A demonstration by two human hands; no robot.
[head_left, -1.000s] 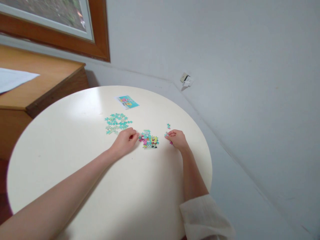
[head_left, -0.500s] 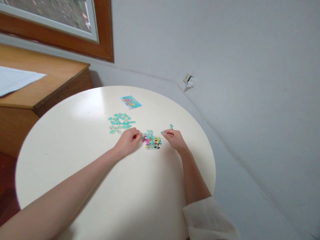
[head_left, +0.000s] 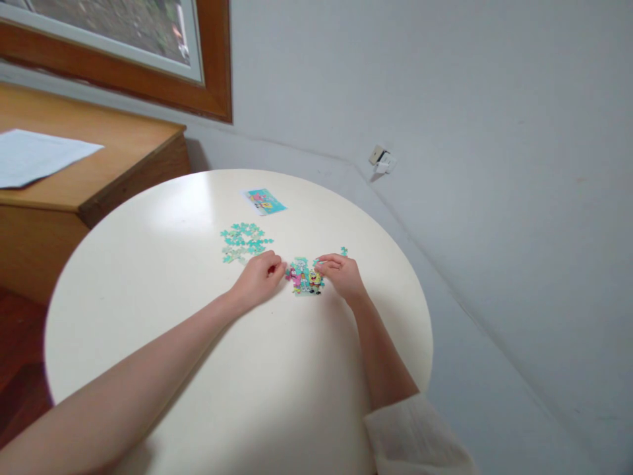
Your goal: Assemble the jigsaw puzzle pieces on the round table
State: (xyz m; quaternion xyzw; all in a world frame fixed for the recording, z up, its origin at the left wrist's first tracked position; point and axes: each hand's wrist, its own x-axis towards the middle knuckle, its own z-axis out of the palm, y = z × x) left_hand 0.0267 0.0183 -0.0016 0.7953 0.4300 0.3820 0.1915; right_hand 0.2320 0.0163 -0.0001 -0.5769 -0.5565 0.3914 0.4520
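A partly joined jigsaw puzzle [head_left: 303,280] with pink, pale-green and yellow cartoon figures lies flat on the white table. My right hand [head_left: 340,272] pinches a small teal puzzle piece [head_left: 316,262] at the puzzle's upper right edge, above the yellow figure. At the left edge, my left hand [head_left: 263,273] is closed, its fingertips by the pink figure. Whatever those fingers hold, if anything, is hidden. Just behind my left hand spreads a group of loose teal and pale-green pieces [head_left: 242,239]. One more teal piece [head_left: 344,251] lies beyond my right hand.
A picture card [head_left: 267,202] with the same cartoon figures lies near the far side of the round table [head_left: 148,290]. To the left stands a wooden cabinet [head_left: 133,142] with a paper sheet [head_left: 39,157] on it. A plug [head_left: 383,162] sits in the wall socket.
My right hand has moved slightly left with the puzzle piece, from beside the puzzle to its upper right edge. My left hand stays by the left edge. The whole view has shifted a little.
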